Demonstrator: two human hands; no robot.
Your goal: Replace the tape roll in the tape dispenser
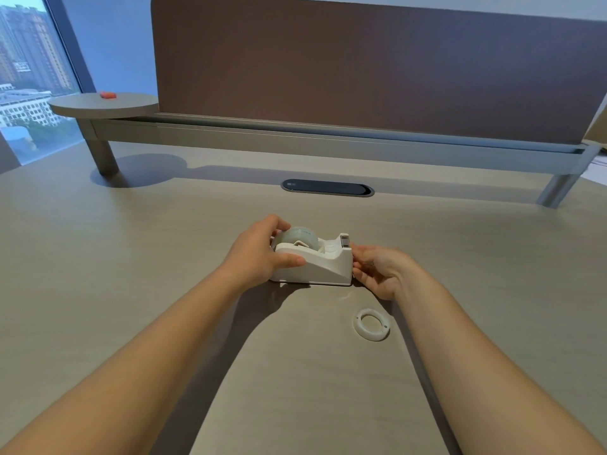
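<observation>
Head view
Tape dispenser (323, 265): white plastic, wedge-shaped, tall at its left end and sloping down to the right, with a small dark cutter block at its right tip; it stands on the desk (98, 257) at the middle of the picture, between the two hands.
Tape roll (299, 237): pale, see-through bluish roll seated in the well at the dispenser's left end, its upper half rising above the white wall.
Empty ring (371, 324): white plastic hoop lying flat on the desk, near the dispenser's right end and just beside the right forearm, touching neither.
Left hand (259, 252): wrapped around the dispenser's left end, thumb pressed along the near wall, fingers curled over the far side by the roll.
Right hand (382, 272): at the cutter end, fingers bunched together and touching the dispenser's right face; what, if anything, they pinch cannot be told.
Hard to see: any loose tape strip is too clear to make out; the roll's hub is mostly hidden by the wall.
Cut off: both arms run off the bottom edge.
Count: one dispenser, one roll, one ring, two hands.
</observation>
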